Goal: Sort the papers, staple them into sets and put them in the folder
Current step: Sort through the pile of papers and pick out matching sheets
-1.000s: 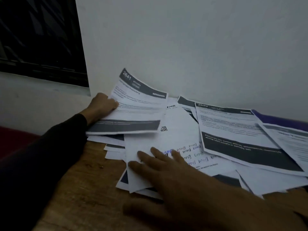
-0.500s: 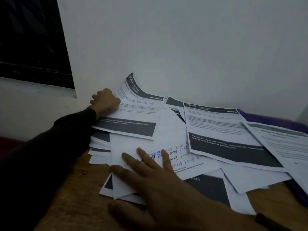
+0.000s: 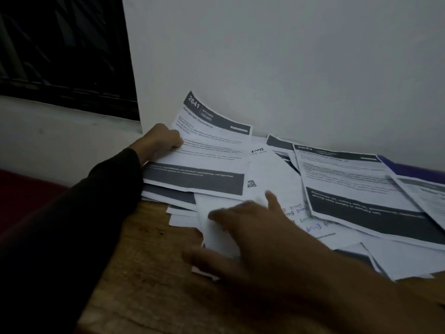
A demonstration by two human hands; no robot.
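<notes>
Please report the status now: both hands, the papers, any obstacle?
Left hand grips sheet 2641 at its edge. Right hand flat, fingers spread on the loose pile. Papers unsorted; purple folder behind, mostly covered.

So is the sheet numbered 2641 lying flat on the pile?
No: the left hand grips the sheet numbered 2641 at its edge, and its top corner curls up against the wall.

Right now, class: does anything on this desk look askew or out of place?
Yes. The papers lie in a loose, fanned heap, sheets overlapping at different angles. The sheet numbered 2641, gripped by the left hand, curls up against the wall. The right hand rests on a white sheet.
</notes>
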